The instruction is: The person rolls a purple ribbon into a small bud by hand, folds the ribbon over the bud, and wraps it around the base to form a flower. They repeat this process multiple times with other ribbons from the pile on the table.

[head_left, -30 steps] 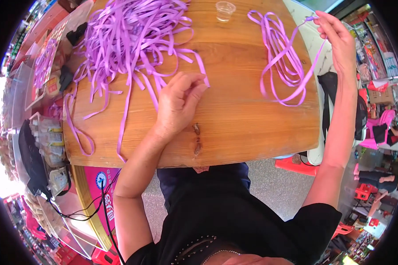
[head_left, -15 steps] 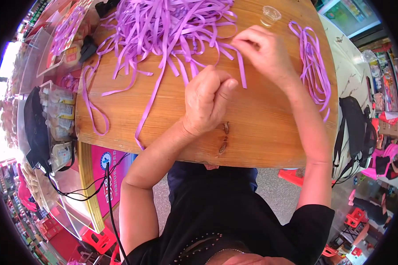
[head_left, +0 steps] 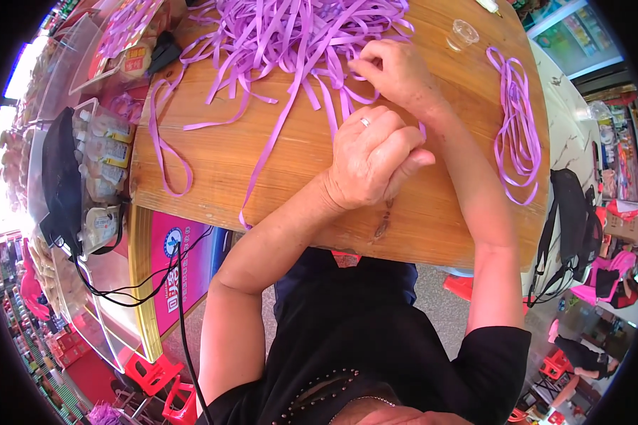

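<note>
This looks like a small shop or market stall, with work done at a round wooden table [head_left: 276, 163] set among the goods. To the left, clear bins [head_left: 103, 177] hold packaged wares, a pink sign [head_left: 181, 262] stands under the table, and shelves [head_left: 21, 312] of stock run along the edge. Red plastic stools [head_left: 159, 379] sit on the floor, and on the right bags [head_left: 567, 219] hang near a glass-doored fridge [head_left: 574, 42].

Left hand [head_left: 372, 166] loosely curled, right hand [head_left: 393, 71] in pinching grip, forearms converging.
</note>
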`<state>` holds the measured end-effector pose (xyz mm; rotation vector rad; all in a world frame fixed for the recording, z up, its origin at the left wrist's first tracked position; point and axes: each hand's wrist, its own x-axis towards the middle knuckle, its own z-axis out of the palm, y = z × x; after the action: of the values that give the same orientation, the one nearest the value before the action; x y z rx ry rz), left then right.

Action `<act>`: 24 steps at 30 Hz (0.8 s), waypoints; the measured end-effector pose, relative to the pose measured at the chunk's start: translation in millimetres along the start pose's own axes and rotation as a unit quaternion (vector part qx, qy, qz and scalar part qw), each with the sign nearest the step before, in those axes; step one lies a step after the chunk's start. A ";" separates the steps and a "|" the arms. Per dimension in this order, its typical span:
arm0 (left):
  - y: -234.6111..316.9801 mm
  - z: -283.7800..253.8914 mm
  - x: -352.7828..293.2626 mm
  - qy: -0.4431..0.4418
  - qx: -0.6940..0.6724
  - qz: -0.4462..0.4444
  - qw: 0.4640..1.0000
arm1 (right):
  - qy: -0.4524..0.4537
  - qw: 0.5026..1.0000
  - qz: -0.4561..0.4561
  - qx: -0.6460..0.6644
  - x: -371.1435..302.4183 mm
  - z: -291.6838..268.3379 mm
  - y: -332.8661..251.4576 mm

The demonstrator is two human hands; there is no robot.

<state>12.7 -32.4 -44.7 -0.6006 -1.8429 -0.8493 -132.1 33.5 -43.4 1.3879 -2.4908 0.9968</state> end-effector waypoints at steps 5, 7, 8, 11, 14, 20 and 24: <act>-1.6 -11.2 0.6 0.024 0.033 -0.098 0.994 | 0.093 0.983 0.066 0.144 -12.1 -62.1 -28.0; -2.1 -10.3 2.3 0.036 0.037 -0.107 0.993 | 0.153 0.930 0.031 0.334 -24.6 -107.8 -28.4; -1.8 -9.4 3.0 0.046 0.044 -0.119 0.991 | 0.167 0.889 0.026 0.425 -36.3 -132.0 -35.9; 2.2 -6.0 7.7 0.078 0.016 -0.139 0.987 | 0.202 0.841 0.041 0.500 -70.8 -168.5 -42.8; 12.2 -0.9 10.8 0.058 -0.014 -0.198 0.978 | 0.107 0.852 -0.004 0.512 -94.1 -171.4 -45.2; 57.2 41.9 25.7 0.031 -0.299 -0.304 0.904 | 0.147 0.773 0.037 0.616 -119.5 -138.1 -58.0; 68.4 47.2 28.7 -0.032 -0.320 -0.403 0.857 | 0.171 0.724 0.051 0.666 -129.1 -135.8 -50.3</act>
<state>23.5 48.3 -11.6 -0.2082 -1.8511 -2.0733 -45.8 188.8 34.5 0.9468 -1.3439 2.9962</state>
